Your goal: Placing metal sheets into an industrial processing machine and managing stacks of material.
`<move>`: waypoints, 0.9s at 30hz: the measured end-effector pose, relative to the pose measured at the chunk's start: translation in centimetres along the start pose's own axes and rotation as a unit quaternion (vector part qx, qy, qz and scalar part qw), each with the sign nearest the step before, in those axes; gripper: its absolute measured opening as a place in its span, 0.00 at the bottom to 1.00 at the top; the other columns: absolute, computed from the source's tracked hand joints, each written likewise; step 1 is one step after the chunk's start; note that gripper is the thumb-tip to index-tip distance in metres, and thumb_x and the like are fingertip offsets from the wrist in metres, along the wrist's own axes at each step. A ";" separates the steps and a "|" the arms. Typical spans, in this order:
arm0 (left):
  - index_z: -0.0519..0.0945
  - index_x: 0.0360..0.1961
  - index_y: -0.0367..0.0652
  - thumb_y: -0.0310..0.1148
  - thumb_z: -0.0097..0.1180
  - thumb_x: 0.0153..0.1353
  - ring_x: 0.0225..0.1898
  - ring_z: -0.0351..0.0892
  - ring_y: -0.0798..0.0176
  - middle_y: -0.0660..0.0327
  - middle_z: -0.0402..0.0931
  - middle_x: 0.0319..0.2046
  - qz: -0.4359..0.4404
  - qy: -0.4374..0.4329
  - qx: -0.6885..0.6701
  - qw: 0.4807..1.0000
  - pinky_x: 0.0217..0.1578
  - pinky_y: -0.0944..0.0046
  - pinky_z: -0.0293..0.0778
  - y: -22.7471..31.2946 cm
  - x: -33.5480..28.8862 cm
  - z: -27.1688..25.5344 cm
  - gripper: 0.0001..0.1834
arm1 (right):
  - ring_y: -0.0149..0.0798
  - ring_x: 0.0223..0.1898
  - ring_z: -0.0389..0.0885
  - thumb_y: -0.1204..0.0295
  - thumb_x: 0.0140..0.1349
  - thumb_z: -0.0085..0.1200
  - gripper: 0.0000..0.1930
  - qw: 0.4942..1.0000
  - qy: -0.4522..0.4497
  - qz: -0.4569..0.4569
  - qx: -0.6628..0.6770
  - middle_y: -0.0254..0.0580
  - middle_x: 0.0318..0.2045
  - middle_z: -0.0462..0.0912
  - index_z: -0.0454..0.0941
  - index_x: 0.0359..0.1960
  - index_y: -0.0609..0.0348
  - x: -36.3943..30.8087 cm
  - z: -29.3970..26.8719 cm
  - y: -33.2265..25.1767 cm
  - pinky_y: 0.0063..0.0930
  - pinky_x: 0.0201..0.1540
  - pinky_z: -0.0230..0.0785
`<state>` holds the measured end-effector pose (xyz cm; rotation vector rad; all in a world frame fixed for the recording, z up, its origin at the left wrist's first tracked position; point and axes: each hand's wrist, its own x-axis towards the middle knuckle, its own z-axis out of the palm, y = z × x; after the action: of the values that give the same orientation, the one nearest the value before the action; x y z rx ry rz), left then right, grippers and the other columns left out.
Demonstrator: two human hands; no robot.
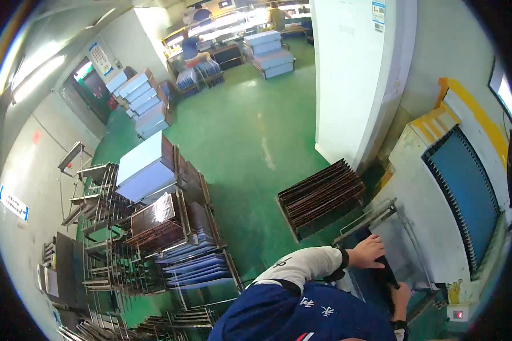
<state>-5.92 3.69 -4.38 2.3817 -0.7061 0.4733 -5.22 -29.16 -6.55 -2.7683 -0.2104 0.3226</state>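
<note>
Toward the lower right, a dark flat panel [384,274] stands tilted at a wire-framed metal rack [407,238]. My left hand [367,252], in a pale sleeve with a black wristband, is closed over the panel's far edge. Lower down, my right hand [401,296] grips the panel's right edge, with its thumb side toward me. My body hides the panel's near part. Just beyond the rack is a white machine [407,167] with a blue surface [463,187] edged by dark teeth.
A slotted rack of brown plates [321,196] stands on the green floor ahead. To the left are metal racks [105,227] with blue panels [196,270] and a pale blue box [145,165]. Stacked boxes [142,102] line the far left. People [190,45] sit at lit benches behind.
</note>
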 end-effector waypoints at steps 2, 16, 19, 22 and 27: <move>0.81 0.41 0.44 0.55 0.63 0.57 0.46 0.72 0.51 0.57 0.76 0.36 -0.012 0.005 -0.005 1.000 0.57 0.50 0.64 0.0 0.1 0.2 0.25 | 0.59 0.38 0.84 0.59 0.52 0.70 0.18 1.000 0.003 0.008 -0.019 0.57 0.34 0.86 0.86 0.36 0.62 0.0 0.1 -0.3 0.46 0.42 0.74; 0.81 0.33 0.44 0.47 0.65 0.53 0.47 0.72 0.51 0.57 0.75 0.35 -0.027 0.029 -0.019 0.999 0.62 0.49 0.62 0.7 0.3 0.1 0.18 | 0.56 0.36 0.84 0.56 0.49 0.74 0.21 0.999 0.033 0.028 -0.012 0.51 0.32 0.86 0.85 0.34 0.60 -0.7 -0.3 -0.8 0.46 0.40 0.74; 0.81 0.33 0.43 0.47 0.66 0.53 0.47 0.73 0.51 0.57 0.75 0.35 -0.030 0.026 -0.012 0.999 0.61 0.49 0.63 0.9 0.4 -0.3 0.17 | 0.56 0.35 0.83 0.54 0.49 0.74 0.21 0.997 0.071 0.001 -0.042 0.50 0.31 0.85 0.84 0.32 0.60 -0.7 0.3 -0.4 0.47 0.40 0.73; 0.81 0.32 0.43 0.45 0.66 0.53 0.47 0.73 0.52 0.57 0.75 0.35 -0.044 0.030 -0.016 0.998 0.60 0.50 0.63 0.8 0.2 -0.1 0.16 | 0.57 0.36 0.83 0.53 0.48 0.74 0.22 0.998 0.052 0.034 -0.031 0.50 0.31 0.85 0.83 0.32 0.59 -1.1 -0.8 -2.3 0.47 0.40 0.73; 0.80 0.34 0.44 0.44 0.64 0.56 0.47 0.72 0.52 0.57 0.75 0.35 -0.037 0.038 -0.014 0.998 0.60 0.50 0.64 0.9 0.2 0.0 0.14 | 0.58 0.37 0.83 0.51 0.47 0.74 0.24 0.997 0.054 0.016 -0.059 0.51 0.33 0.85 0.83 0.33 0.59 -0.7 0.2 -0.4 0.47 0.40 0.73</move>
<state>-6.33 2.97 -3.91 2.3414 -0.5842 0.5168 -5.94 -28.88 -6.44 -2.8992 -0.1625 0.1717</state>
